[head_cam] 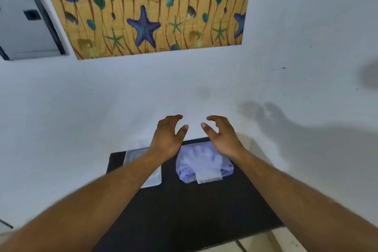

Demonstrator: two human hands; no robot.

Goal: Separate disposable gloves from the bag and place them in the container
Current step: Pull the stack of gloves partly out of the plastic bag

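Observation:
A clear plastic bag of pale disposable gloves [202, 162] lies on a small black table [184, 210], near its far edge. Left of it sits a clear shallow container [154, 178], mostly hidden under my left forearm. My left hand [168, 136] and my right hand [219, 135] are raised above the table's far edge, in front of the wall, palms facing each other. The fingers of both hands are curled and apart, and neither hand holds anything. Neither hand touches the bag.
A white wall [122, 98] rises directly behind the table. A patterned curtain with starfish [147, 10] hangs high on it. A white box-shaped fixture [28, 24] is at the upper left. Tiled floor [286, 239] shows at the table's right.

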